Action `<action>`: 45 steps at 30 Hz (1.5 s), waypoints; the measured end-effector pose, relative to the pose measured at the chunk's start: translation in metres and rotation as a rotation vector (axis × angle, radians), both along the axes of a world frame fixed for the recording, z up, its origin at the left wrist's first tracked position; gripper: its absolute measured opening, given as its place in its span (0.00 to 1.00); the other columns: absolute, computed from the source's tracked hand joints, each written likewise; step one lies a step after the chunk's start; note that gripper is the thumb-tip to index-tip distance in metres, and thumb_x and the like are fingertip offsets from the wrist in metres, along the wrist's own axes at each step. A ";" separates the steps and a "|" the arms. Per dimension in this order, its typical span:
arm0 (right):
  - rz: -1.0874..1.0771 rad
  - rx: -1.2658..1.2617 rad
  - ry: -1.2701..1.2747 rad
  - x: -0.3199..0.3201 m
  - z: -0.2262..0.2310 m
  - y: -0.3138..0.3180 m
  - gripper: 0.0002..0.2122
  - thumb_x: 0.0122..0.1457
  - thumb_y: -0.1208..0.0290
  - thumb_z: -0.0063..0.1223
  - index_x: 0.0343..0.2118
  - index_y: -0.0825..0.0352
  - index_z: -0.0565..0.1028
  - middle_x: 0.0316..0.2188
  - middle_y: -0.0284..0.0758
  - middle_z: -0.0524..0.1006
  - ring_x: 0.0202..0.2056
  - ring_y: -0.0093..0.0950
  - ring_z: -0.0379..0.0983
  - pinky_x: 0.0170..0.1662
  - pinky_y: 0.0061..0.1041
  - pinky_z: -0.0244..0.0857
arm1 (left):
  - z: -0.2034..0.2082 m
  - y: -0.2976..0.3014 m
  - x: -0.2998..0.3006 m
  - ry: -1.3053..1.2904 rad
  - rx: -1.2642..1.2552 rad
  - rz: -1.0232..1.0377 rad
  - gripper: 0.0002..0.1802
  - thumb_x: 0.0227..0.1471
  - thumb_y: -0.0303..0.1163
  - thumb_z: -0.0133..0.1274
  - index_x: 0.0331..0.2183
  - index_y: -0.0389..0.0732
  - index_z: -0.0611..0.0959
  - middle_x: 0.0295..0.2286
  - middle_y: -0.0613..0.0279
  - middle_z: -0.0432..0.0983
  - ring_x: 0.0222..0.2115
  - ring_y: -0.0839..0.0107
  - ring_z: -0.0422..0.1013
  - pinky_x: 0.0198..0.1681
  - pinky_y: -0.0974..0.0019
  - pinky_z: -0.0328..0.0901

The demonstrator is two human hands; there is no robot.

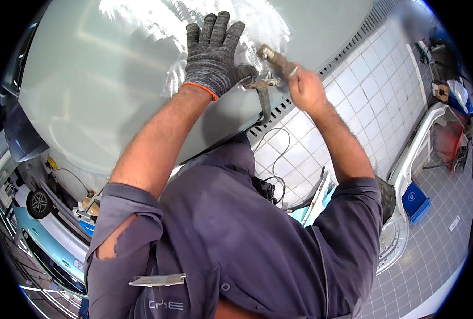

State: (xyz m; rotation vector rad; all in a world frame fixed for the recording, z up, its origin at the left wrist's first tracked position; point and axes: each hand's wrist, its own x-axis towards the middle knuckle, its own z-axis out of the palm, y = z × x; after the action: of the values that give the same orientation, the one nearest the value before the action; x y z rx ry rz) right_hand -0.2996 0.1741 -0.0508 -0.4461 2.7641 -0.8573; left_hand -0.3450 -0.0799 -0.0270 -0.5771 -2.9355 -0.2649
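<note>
My left hand (214,56), in a grey knit glove with an orange cuff, lies palm down with its fingers spread on a grey-green car body panel (130,80). Beneath and around it is a brightly scuffed, bare-metal patch (157,21). My bare right hand (305,87) is closed round a hammer (273,55) with a worn, brownish head. The hammer head is over the panel near its right edge; I cannot tell whether it touches. Between my hands, a metal hinge-like bracket (264,98) sits at the panel's slotted edge.
White floor tiles (353,80) lie right of the panel. A loose white body part (401,228) and a blue box (415,202) stand at the right. A dark cable (284,143) hangs below the panel's edge. Parked cars, one light blue (50,239), are at the left.
</note>
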 end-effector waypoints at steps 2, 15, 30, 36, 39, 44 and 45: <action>-0.003 0.037 0.011 0.000 -0.009 0.007 0.18 0.69 0.52 0.40 0.38 0.66 0.73 0.30 0.46 0.79 0.36 0.51 0.76 0.39 0.49 0.70 | 0.003 0.000 0.000 -0.020 0.030 -0.005 0.53 0.31 0.56 0.69 0.60 0.52 0.71 0.62 0.53 0.60 0.64 0.50 0.52 0.64 0.41 0.46; -0.039 0.177 -0.186 -0.031 0.018 -0.002 0.21 0.68 0.52 0.40 0.45 0.67 0.73 0.31 0.50 0.80 0.38 0.52 0.76 0.43 0.50 0.69 | 0.010 -0.004 0.009 -0.040 -0.086 0.086 0.53 0.36 0.62 0.68 0.61 0.51 0.71 0.63 0.53 0.60 0.66 0.52 0.51 0.64 0.38 0.46; -0.768 -0.492 -0.230 0.131 0.036 -0.018 0.24 0.72 0.49 0.39 0.32 0.69 0.72 0.21 0.31 0.71 0.24 0.25 0.67 0.30 0.31 0.62 | -0.011 0.002 -0.018 0.018 -0.430 -0.585 0.38 0.65 0.55 0.39 0.68 0.44 0.61 0.70 0.61 0.50 0.70 0.62 0.44 0.72 0.50 0.38; -1.350 -0.703 -0.318 0.383 0.049 -0.025 0.22 0.72 0.48 0.38 0.24 0.58 0.67 0.13 0.21 0.62 0.12 0.14 0.54 0.14 0.19 0.50 | -0.001 -0.029 -0.005 0.023 -0.445 -0.708 0.39 0.66 0.56 0.37 0.68 0.42 0.59 0.70 0.57 0.48 0.71 0.59 0.42 0.73 0.51 0.35; -1.472 -0.278 -0.207 0.508 0.058 -0.052 0.25 0.71 0.43 0.37 0.26 0.59 0.69 0.12 0.24 0.63 0.10 0.17 0.56 0.12 0.21 0.52 | -0.003 -0.053 0.009 0.034 -0.420 -0.700 0.41 0.65 0.57 0.39 0.68 0.40 0.58 0.70 0.54 0.46 0.71 0.57 0.41 0.73 0.51 0.35; -1.937 -0.526 -0.037 0.642 0.114 -0.169 0.23 0.70 0.45 0.44 0.30 0.63 0.72 0.12 0.25 0.63 0.10 0.18 0.58 0.12 0.20 0.52 | 0.009 -0.068 0.047 -0.066 -0.430 -0.702 0.44 0.64 0.58 0.42 0.68 0.38 0.57 0.70 0.50 0.44 0.71 0.54 0.38 0.73 0.51 0.32; -2.040 -0.376 -0.012 0.674 0.112 -0.191 0.20 0.69 0.49 0.48 0.31 0.63 0.72 0.12 0.24 0.63 0.10 0.17 0.57 0.12 0.20 0.51 | 0.005 -0.068 0.056 -0.086 -0.405 -0.682 0.48 0.62 0.61 0.44 0.70 0.39 0.52 0.71 0.51 0.39 0.72 0.56 0.33 0.73 0.53 0.29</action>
State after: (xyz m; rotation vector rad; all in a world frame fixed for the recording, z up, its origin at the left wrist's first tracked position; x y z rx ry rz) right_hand 0.3741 -0.0171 0.0616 2.5639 2.0423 -1.4076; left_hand -0.2894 -0.1475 -0.0218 -1.6498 -2.7646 0.2594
